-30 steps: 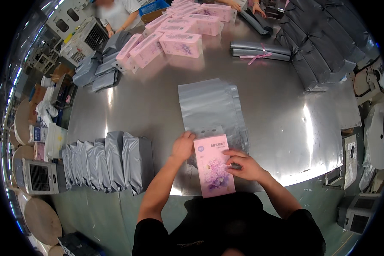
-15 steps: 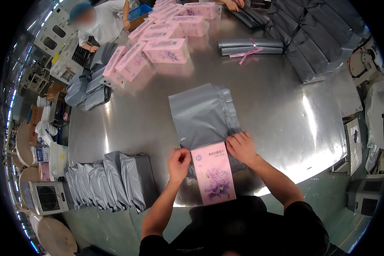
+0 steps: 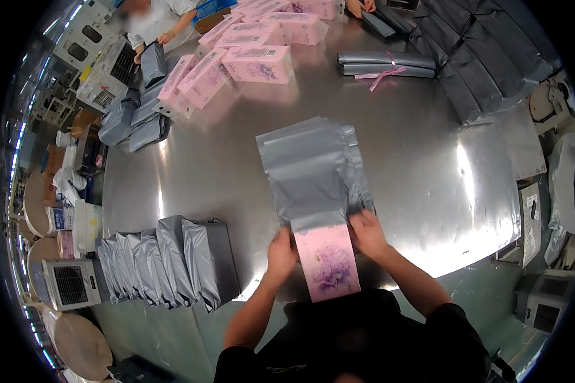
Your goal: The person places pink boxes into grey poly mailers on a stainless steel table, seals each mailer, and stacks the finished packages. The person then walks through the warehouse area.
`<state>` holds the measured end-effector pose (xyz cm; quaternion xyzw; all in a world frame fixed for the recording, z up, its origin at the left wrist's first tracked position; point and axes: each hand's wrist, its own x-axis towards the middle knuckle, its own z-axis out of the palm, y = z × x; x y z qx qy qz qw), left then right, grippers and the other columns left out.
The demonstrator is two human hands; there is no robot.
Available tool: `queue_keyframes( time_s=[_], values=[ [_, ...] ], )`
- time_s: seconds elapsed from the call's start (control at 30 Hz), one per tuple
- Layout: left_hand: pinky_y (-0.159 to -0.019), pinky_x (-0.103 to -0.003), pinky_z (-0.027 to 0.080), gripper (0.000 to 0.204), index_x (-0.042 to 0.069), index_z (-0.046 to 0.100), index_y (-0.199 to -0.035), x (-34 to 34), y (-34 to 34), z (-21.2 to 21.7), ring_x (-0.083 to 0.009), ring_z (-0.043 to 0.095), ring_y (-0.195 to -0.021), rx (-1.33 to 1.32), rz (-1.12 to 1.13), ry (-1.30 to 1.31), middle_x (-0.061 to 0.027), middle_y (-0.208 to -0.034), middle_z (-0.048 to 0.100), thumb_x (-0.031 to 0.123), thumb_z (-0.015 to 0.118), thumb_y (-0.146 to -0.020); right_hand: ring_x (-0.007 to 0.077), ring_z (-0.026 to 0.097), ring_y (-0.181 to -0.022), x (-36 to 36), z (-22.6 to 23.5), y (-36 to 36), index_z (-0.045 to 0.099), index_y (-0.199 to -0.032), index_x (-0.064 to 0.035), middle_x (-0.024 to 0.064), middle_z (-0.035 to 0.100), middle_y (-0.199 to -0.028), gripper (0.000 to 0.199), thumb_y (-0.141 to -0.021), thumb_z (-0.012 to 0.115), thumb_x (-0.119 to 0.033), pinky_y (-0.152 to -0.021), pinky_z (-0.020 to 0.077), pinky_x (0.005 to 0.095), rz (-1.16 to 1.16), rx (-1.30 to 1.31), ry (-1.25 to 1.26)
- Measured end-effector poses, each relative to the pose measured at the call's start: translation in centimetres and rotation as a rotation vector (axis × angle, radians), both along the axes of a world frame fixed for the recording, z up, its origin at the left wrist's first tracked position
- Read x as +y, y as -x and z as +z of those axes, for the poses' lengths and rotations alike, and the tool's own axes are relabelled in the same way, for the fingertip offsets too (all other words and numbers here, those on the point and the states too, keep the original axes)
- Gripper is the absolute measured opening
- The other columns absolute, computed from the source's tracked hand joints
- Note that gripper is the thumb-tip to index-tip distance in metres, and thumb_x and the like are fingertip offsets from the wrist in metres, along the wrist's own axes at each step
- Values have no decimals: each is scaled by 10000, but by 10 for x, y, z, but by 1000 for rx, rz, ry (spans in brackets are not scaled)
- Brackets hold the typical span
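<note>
Pink pack lies at the bench, far end covered by a grey bag. Left hand curls beside it, grip unclear; a snagged corner could tear the bag. Right hand blurs opposite, its grip also unclear; uneven pulling could skew the pack.

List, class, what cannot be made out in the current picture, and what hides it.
All in the head view:
- Far end of the pink pack: covered by the grey bag.
- Fingertips of the right hand: blurred, so their exact contact is unclear.
- Contents of the bulky grey packages: hidden by opaque plastic.
- Body of the co-worker whose hands show at top right: cut off by the upper edge.
</note>
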<state>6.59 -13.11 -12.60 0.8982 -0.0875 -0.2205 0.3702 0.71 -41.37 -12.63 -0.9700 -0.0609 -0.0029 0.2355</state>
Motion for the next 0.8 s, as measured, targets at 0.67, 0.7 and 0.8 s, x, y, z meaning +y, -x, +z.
queue_keyframes(
  time_s=[0.67, 0.7, 0.8],
  values=[
    [-604, -256, 482, 133, -10, 698, -995, 0, 85, -31, -90, 613, -676, 171, 441, 608, -22, -778, 688, 116, 720, -958, 324, 699, -733, 69, -10, 20, 733, -1102, -136, 108, 717, -823, 221, -953, 668, -286, -655, 573, 454, 2, 241, 171],
    [-608, -255, 483, 136, -10, 703, -1005, 1, 88, -32, -88, 613, -680, 210, 458, 621, -21, -787, 690, 115, 722, -956, 320, 696, -723, 73, -7, 18, 738, -1115, -147, 105, 721, -828, 227, -953, 669, -290, -654, 573, 452, 6, 177, 150],
    [-627, -248, 489, 143, -10, 719, -1037, 0, 94, -32, -84, 615, -695, 273, 486, 686, -17, -816, 696, 104, 723, -950, 312, 695, -721, 87, 12, 29, 743, -1116, -152, 98, 735, -855, 228, -949, 677, -291, -654, 573, 448, 106, 19, -41]
  ],
)
